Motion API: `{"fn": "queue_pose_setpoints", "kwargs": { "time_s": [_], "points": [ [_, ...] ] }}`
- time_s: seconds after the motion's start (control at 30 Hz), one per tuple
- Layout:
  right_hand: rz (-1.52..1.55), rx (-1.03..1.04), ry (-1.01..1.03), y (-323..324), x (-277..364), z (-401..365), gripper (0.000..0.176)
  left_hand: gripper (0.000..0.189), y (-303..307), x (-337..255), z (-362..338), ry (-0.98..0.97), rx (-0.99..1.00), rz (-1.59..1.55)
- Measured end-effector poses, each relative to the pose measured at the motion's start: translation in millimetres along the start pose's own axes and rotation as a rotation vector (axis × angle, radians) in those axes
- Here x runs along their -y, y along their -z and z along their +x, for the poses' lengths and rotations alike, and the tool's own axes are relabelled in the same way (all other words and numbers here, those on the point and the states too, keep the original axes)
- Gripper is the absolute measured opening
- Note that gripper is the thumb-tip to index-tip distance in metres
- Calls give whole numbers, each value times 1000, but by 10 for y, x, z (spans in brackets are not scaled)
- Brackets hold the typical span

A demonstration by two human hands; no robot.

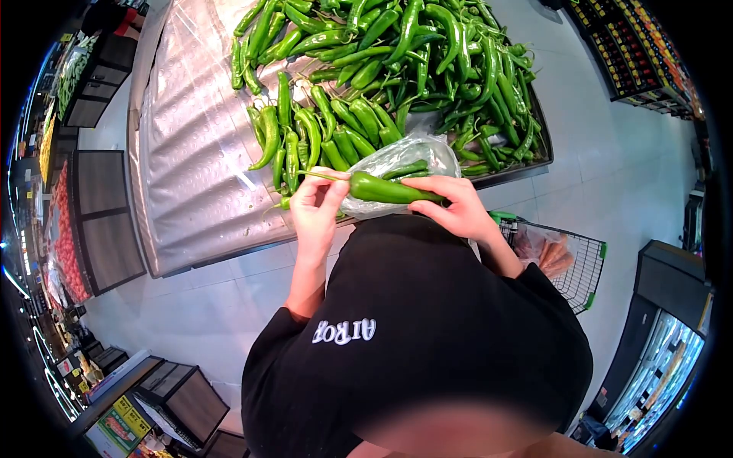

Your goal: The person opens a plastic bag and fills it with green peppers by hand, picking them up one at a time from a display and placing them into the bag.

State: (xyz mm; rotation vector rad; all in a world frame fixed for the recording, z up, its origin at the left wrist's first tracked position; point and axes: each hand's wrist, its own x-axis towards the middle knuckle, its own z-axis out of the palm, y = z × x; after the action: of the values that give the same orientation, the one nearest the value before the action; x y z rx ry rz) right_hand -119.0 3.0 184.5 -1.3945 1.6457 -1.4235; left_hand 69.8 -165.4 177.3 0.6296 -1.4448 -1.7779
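A large green chili pepper (378, 188) is held level in front of my chest, between both hands. My left hand (317, 204) is closed, pinching its thin stem between thumb and fingertips. At the other end, my right hand (456, 208) grips the pepper's tip with thumb and fingers. Just behind it lies a clear plastic bag (437, 155) with some green peppers (409, 169) inside, at the front of the display. A big heap of green chili peppers (397, 46) covers the display's right part, and a smaller row (336, 126) lies nearer to me.
The display's silvery lined surface (187, 137) stretches to the left of the heap. To my right stands a wire shopping basket (584, 263) with a bag of orange-brown produce (544, 252). Crates of red produce (67, 244) are on the left, and stocked shelves (641, 53) at the far right.
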Motion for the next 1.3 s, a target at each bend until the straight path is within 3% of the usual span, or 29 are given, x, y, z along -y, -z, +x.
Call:
{"fn": "queue_pose_setpoints", "kwargs": {
  "time_s": [0.07,0.23,0.33,0.43,0.53,0.63,0.73,0.83,1.03,1.13,1.17,1.3],
  "points": [
    [50,-28,-46,104,17,-18,30,8,140,91,-21,146,-104,-185],
    [383,-10,-219,187,21,-58,25,10,169,67,-45,305,-82,-279],
    [552,-70,-179,122,-40,-42,14,12,263,128,-58,345,92,-426],
    [420,-147,-341,114,-176,7,34,14,211,97,-106,287,119,-181],
    [415,-166,-360,72,-273,12,50,18,118,17,-111,235,122,18],
    [522,-91,-487,139,-276,-22,55,20,140,58,-108,213,116,77],
    [392,-89,-479,138,-283,-54,57,22,139,89,-102,216,100,124],
    [137,-196,-288,139,-264,-25,51,22,106,90,-99,236,119,240],
    [11,-328,-235,363,-338,1,41,18,-57,39,-100,176,216,547],
    [-283,-376,-159,570,-302,5,37,29,-39,83,28,-220,77,952],
    [-415,-371,-134,631,-300,-5,36,48,54,177,30,-212,79,1092],
    [-704,-305,-110,682,-173,-15,33,67,140,274,15,207,145,1033]
  ]
}}
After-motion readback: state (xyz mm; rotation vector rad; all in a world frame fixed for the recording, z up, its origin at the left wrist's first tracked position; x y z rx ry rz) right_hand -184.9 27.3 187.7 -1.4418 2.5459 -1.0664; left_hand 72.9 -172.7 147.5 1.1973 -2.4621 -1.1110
